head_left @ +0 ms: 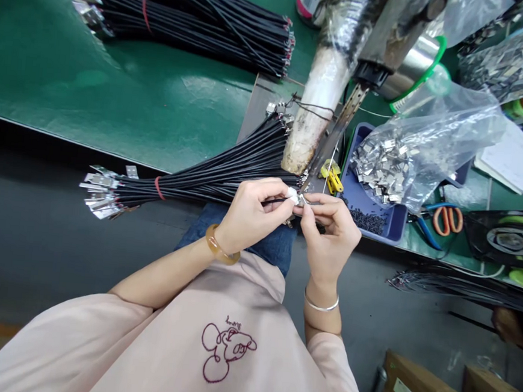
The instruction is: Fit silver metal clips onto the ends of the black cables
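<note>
My left hand (253, 210) pinches a black cable (272, 202) near its end, and something white (293, 194) shows at its fingertips. Facing it, my right hand (331, 229) has its thumb and fingers closed on a small metal connector (302, 200) at the cable's end. The fingers hide part of the connector. Directly above both hands, the narrow shaft of a soldering iron (339, 126) slants down to the connector; I cannot tell whether they touch. Beside it ends a stained white tube (312, 112). A bundle of black cables (209, 171) with metal ends lies left of my hands.
Another cable bundle (203, 19) lies at the back left of the green table (160, 103). At right stands a blue tray (395, 221) with a plastic bag of metal connectors (386, 163) and small black pieces. A yellow cutter (333, 178), orange-handled scissors (447, 220) and cardboard boxes (427, 390) are nearby.
</note>
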